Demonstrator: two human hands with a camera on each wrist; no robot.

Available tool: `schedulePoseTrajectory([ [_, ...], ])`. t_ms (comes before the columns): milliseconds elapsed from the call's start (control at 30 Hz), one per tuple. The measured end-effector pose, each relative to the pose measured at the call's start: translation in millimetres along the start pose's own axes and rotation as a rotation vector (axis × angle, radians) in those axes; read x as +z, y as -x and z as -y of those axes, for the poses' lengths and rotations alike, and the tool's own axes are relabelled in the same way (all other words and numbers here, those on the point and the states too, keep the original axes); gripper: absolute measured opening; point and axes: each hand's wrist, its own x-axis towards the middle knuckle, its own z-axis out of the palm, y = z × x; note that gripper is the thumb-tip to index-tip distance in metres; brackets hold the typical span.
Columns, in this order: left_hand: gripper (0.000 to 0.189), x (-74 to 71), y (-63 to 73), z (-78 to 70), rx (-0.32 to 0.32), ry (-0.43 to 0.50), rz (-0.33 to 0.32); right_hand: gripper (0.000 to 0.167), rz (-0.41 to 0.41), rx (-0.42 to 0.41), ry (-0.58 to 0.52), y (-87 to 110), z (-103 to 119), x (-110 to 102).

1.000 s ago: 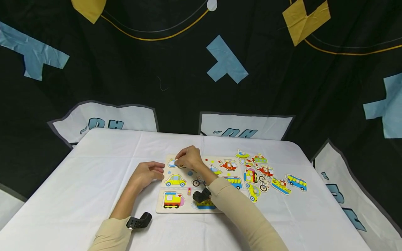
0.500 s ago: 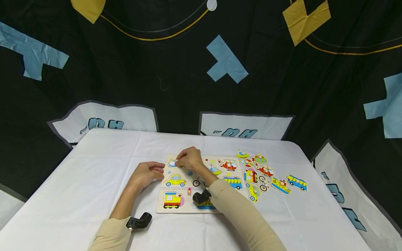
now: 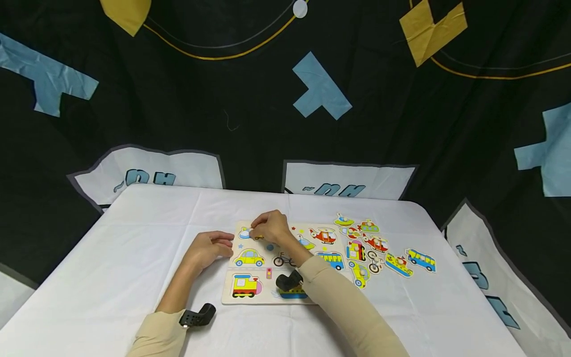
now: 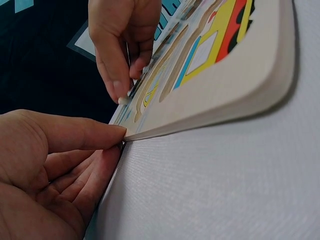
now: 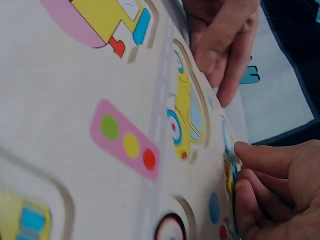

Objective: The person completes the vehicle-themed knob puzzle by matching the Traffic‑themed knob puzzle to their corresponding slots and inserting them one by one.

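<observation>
A wooden vehicle puzzle board (image 3: 227, 292) lies flat on the table. My right hand (image 3: 271, 227) is over its far left part, thumb and fingers pinching a small puzzle piece (image 5: 229, 172) by a pale knob (image 4: 123, 100). The hand mostly hides this piece; blue and yellow show in the right wrist view. At the board's left edge, my left hand (image 3: 208, 249) touches the side with its thumb and a finger. Near it are the yellow car picture (image 3: 249, 256) and the train picture (image 3: 244, 285), in their recesses.
Loose puzzle pieces lie right of the board, among them a train (image 3: 356, 249), a helicopter (image 3: 376, 242), a bicycle (image 3: 373, 262), a car (image 3: 359, 273), a ship (image 3: 398, 265) and a bus (image 3: 421, 259). A white cloth (image 3: 147, 238) covers the table; a black curtain (image 3: 178, 109) hangs behind.
My right hand stays at the board's far left part, shifting only very slightly. The left hand and the loose pieces keep their places; the head view tilts a little.
</observation>
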Motion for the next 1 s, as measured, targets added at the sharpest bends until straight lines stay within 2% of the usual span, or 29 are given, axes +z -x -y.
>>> schedulePoseTrajectory([
  [267,0.045,0.8,-0.1,-1.1,0.019,-0.012,-0.006,0.017,-0.031,-0.042,-0.038,6.7,-6.9,-31.9],
  [500,0.046,1.9,0.4,1.7,0.010,-0.006,-0.010,0.020,-0.048,-0.030,-0.046,14.0,-18.5,-64.5],
  [767,0.047,1.2,2.1,2.3,0.015,-0.006,-0.001,0.020,-0.116,0.008,0.018,24.0,-45.3,-104.2],
  [1000,0.047,-0.3,0.3,2.8,0.033,-0.015,0.005,0.025,-0.152,0.055,0.025,34.7,-76.0,-142.0],
])
